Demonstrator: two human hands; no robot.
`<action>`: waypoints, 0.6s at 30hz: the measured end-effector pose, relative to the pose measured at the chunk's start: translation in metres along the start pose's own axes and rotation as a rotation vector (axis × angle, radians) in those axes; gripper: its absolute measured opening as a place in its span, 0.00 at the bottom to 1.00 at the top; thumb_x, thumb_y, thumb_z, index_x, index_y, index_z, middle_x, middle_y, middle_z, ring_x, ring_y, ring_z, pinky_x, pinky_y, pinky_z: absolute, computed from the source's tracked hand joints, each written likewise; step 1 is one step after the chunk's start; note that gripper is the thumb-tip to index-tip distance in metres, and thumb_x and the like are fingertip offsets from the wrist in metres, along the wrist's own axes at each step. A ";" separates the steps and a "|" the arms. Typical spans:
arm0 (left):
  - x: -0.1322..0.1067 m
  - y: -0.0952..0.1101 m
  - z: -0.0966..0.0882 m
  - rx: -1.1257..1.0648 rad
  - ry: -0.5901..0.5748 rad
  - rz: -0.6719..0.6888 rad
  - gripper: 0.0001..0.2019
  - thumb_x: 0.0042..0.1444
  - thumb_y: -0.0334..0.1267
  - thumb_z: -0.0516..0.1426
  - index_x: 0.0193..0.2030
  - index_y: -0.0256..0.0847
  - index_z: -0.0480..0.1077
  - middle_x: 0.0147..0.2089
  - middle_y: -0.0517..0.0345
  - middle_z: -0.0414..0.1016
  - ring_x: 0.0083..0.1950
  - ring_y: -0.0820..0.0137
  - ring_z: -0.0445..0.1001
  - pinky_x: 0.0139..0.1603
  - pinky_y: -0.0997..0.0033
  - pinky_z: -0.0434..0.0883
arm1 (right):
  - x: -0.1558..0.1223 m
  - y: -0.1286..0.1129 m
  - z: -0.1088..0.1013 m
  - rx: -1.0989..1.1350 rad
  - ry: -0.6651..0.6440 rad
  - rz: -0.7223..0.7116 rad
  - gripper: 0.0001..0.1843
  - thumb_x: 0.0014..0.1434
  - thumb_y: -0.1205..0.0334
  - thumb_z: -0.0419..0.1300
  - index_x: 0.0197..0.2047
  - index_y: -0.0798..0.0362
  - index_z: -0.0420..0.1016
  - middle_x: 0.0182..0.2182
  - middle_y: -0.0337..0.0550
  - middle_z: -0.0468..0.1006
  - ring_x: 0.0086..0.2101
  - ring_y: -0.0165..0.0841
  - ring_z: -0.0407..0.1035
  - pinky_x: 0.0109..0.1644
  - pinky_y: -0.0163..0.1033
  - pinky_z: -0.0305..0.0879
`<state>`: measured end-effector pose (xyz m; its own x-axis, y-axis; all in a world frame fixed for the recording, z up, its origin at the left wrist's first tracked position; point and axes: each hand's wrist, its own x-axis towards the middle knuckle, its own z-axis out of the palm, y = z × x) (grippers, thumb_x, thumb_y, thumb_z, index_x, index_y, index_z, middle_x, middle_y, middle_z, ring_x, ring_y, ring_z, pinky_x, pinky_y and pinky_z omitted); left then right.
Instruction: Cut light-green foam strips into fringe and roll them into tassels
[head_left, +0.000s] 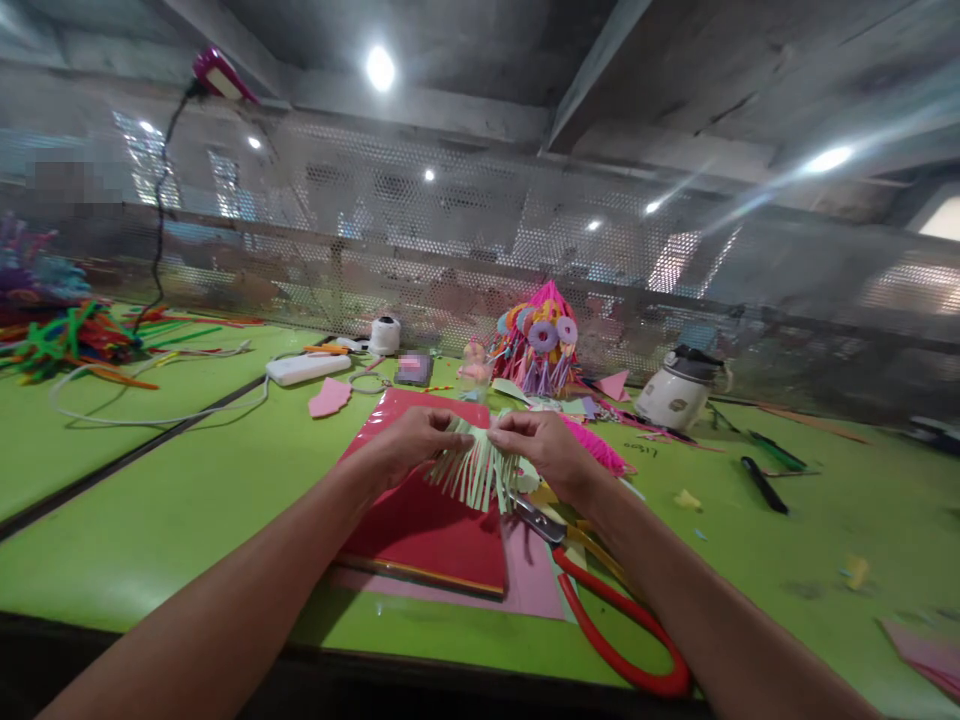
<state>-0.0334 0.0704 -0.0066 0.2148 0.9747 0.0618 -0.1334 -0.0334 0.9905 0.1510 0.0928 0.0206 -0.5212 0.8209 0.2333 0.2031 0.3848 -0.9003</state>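
Both my hands hold a pale green strip of fringed paper [477, 470] above the table. My left hand [415, 438] pinches its left end with closed fingers. My right hand [546, 446] pinches the right end, fingers also closed. The cut fringe hangs down between them. Beneath lies a stack of red and pink sheets [420, 520]. Red-handled scissors [611, 610] lie on the table under my right forearm.
The green table [187, 500] carries a pink fringed cone ornament [538, 345], a white pot [679, 395], a power strip [306, 368], a tape roll [385, 335], pipe cleaners [67, 340] at far left, a black pen [763, 484] and paper scraps. A perforated screen stands behind.
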 end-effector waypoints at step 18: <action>-0.001 -0.001 -0.001 -0.153 -0.027 -0.015 0.10 0.45 0.40 0.61 0.28 0.34 0.69 0.24 0.60 0.69 0.23 0.76 0.66 0.28 0.75 0.65 | 0.002 0.003 0.001 0.068 0.023 0.038 0.10 0.45 0.58 0.63 0.24 0.58 0.74 0.20 0.36 0.69 0.23 0.26 0.58 0.29 0.33 0.55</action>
<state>-0.0345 0.0693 -0.0074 0.2438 0.9684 0.0523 -0.2749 0.0173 0.9613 0.1493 0.0956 0.0176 -0.4951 0.8440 0.2061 0.1655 0.3245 -0.9313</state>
